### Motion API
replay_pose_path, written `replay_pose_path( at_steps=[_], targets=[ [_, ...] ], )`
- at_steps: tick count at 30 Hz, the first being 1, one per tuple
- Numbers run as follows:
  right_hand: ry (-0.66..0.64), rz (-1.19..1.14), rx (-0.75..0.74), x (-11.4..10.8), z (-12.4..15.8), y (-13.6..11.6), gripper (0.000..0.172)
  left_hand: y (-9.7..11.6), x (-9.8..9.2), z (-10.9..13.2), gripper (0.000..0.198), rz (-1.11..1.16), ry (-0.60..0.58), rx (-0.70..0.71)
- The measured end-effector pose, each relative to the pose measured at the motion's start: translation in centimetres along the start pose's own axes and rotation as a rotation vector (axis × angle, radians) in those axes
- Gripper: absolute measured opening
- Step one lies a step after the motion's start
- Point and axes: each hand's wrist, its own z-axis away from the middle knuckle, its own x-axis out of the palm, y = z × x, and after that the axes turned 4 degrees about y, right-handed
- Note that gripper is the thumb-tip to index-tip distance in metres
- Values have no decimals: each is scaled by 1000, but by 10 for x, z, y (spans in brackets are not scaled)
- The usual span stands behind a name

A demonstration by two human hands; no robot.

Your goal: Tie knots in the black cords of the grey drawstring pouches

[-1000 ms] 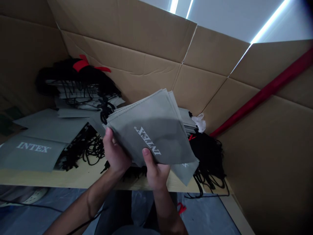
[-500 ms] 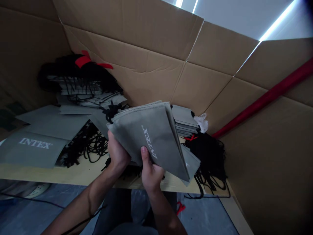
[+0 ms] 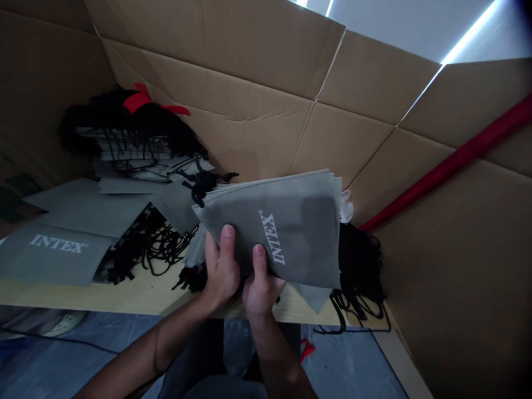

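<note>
A stack of grey fabric drawstring bags printed with INTEX is held up in front of me. My left hand grips its lower left corner, thumb on the front face and fingers behind. My right hand pinches the lower edge, its thumb just left of the lettering. Black cord ends stick out at the stack's upper left corner. The fingers behind the bags are hidden. Beneath the hands, more black cords lie on the table.
Grey INTEX bags lie at the left, with a pile of bags topped by a black cord bundle behind. Another black cord bundle sits at the right. Cardboard walls enclose the table, and a red pole leans at the right.
The held stack has moved right and turned so its face is more level. My left hand has shifted right, its thumb now on the front of the bags.
</note>
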Motion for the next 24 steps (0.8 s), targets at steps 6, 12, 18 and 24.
replay_pose_path(
  at_steps=[6,12,18,24],
  targets=[
    [-72,61,33,-9,-17,-4,52,17,-1,-11,55,14,73,80],
    [-255,180,-198,-19,-31,-50,39,44,-2,-38,41,62,274,163],
    [-1131,496,-456,-1,-34,-57,125,48,-4,-29,40,79,143,-55],
    [-884,495,-344,19,-17,-37,72,52,-15,-23,50,7,27,-97]
  ],
)
